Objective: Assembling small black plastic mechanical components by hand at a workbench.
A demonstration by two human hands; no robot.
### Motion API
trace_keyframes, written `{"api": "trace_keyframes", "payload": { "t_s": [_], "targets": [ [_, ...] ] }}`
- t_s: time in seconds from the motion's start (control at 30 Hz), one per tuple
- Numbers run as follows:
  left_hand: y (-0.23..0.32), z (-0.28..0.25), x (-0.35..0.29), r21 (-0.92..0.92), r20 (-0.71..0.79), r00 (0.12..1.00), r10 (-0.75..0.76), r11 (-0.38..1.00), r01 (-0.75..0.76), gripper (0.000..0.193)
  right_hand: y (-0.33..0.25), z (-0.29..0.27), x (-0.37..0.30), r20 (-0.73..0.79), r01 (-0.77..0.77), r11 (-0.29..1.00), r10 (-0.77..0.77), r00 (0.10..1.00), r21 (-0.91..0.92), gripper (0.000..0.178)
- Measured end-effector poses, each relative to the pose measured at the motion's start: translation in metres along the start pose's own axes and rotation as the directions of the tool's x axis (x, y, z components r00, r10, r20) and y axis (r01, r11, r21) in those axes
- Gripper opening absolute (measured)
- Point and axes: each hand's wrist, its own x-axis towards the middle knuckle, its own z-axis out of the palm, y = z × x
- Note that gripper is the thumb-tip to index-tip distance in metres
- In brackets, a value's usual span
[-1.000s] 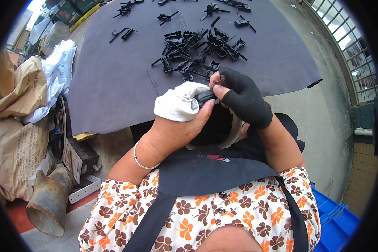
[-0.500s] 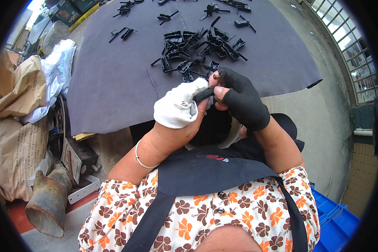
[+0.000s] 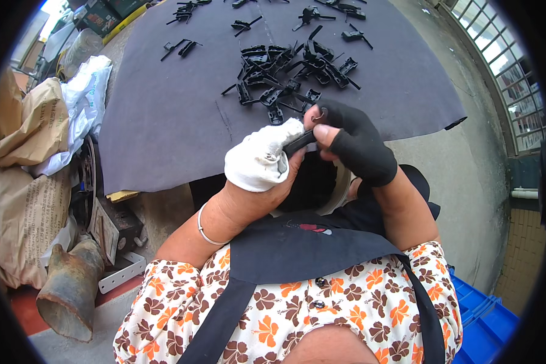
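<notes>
My left hand (image 3: 261, 156), in a white glove, is closed around a black plastic piece (image 3: 299, 143) just in front of the table's near edge. Beside it my right hand (image 3: 359, 141), in a black glove with bare fingertips, pinches at the far end of that piece with thumb and finger. Between those fingertips there may be a small part, too small to make out. Beyond both hands lies a heap of black plastic clips (image 3: 270, 70) with thin arms sticking out.
The table (image 3: 158, 121) has a dark grey cover, with more black clips (image 3: 181, 48) scattered toward its far side. Brown paper sacks (image 3: 27, 212) and a rusty pipe piece (image 3: 73, 285) stand at my left. A blue crate (image 3: 485, 315) is at lower right, a barred window (image 3: 503, 60) beyond.
My right hand has shifted slightly right and toward me, its fingertips drawing a little along the black piece. My left hand still holds the piece. The view has moved slightly.
</notes>
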Motion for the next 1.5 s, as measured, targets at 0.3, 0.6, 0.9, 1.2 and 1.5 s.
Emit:
{"api": "trace_keyframes", "payload": {
  "t_s": [0.3, 0.6, 0.9, 1.2, 1.5],
  "targets": [
    [-0.007, -0.007, 0.004, 0.041, 0.166, 0.986, -0.018, 0.999, 0.011, 0.028, 0.033, -0.02, 0.03, 0.007, 0.242, 0.273, -0.65, 0.76, -0.931, 0.017],
    [-0.027, -0.005, 0.001, -0.856, 0.431, 0.723, -0.54, 0.007, 0.517, 0.021, 0.031, -0.007, 0.01, -0.178, 0.494, 0.645, -0.694, 0.697, -0.583, 0.009],
    [-0.022, 0.003, 0.016, -0.923, 0.354, 0.822, -0.447, -0.024, 0.384, 0.02, 0.037, -0.003, 0.008, 0.002, 0.534, 0.666, -0.624, 0.781, -0.52, 0.017],
    [-0.004, 0.013, 0.009, -0.685, 0.246, 0.913, -0.324, 0.609, 0.4, 0.022, 0.031, 0.002, 0.007, -0.209, 0.342, 0.831, -0.464, 0.861, -0.439, 0.018],
    [0.002, 0.012, 0.013, -0.448, 0.156, 0.91, -0.384, 0.794, 0.412, 0.022, 0.028, -0.002, 0.004, -0.01, 0.313, 0.797, -0.371, 0.929, -0.517, 0.015]
  ]
}}
